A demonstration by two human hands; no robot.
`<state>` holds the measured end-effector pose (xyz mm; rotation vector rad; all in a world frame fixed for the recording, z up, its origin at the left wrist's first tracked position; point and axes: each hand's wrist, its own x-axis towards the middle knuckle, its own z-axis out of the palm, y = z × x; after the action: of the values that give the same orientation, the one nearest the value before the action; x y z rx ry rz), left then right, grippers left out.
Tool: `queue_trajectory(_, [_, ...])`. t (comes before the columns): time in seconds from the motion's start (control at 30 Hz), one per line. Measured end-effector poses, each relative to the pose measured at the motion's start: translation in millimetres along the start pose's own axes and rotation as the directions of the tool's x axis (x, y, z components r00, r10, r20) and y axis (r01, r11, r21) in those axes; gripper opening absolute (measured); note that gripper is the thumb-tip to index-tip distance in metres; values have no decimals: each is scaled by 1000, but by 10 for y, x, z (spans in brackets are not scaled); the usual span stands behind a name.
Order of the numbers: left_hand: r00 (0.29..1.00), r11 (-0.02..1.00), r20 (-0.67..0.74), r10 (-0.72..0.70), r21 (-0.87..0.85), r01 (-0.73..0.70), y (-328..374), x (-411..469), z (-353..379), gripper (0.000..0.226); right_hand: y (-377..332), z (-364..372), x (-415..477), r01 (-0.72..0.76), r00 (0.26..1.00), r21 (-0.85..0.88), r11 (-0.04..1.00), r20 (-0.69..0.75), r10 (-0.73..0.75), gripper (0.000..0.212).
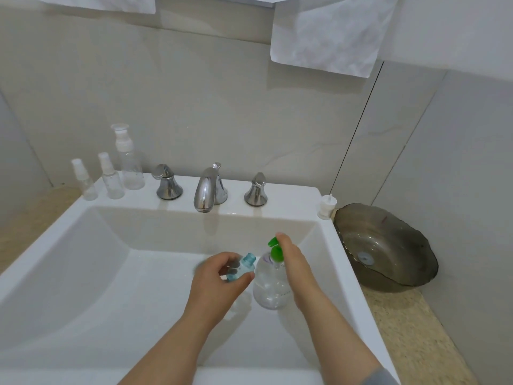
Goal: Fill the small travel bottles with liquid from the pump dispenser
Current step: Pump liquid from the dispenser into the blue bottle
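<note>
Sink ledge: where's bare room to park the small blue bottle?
Free: back ledge between the right chrome tap handle and small white cap; basin floor left of the left hand. Crowded: left corner, three clear spray bottles; mid-basin, right hand on clear green-topped pump dispenser.

Over the sink (91, 262), the travel bottle (244, 266) in your left fingers (222, 259) lies just left of the pump dispenser (270, 287) in your right fingers (286, 243); the faucet (206, 190) behind both, three spray bottles (112, 179) far back-left, a bowl (388, 245) on the bench (410, 329) to the right.
</note>
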<state>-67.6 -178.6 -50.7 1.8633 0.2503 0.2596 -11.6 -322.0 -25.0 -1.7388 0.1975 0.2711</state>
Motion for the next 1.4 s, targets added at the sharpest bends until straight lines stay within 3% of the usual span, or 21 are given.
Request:
queue_trajectory(0.17, [999, 999, -12, 45, -29, -45, 24, 13, 21, 29, 3, -58, 1, -21, 999, 50, 999, 50, 18, 33])
queue_trajectory(0.3, [998, 998, 8, 57, -13, -57, 7, 97, 54, 31, 29, 2, 2, -61, 998, 80, 995, -27, 63, 36])
queue_trajectory(0.5, [991, 995, 83, 101, 13, -103, -14, 264, 63, 33, 104, -48, 61, -53, 995, -27, 998, -92, 50, 58])
queue_trajectory(0.6, [984, 988, 87, 154, 9, -155, -16, 400, 9, 32, 80, -200, 184, -42, 998, -77, 996, 39, 45, 45])
queue_trajectory(0.73, [972, 980, 135, 194, 13, -198, -15, 539, -49, 32, 110, -207, 266, -34, 980, -82, 996, 191, 49, 46])
queue_trajectory(0.93, [947, 969, 257, 192, 100, -224, -8, 585, -60, 31, 117, -147, 337, -7, 988, -102, 995, 153, 22, 53])
queue_trajectory(1.4, [946, 957, 206, 250, 94, -274, 86, 614, -93, 33, 180, -78, 324, -10, 998, -34, 999, 65, 12, 40])
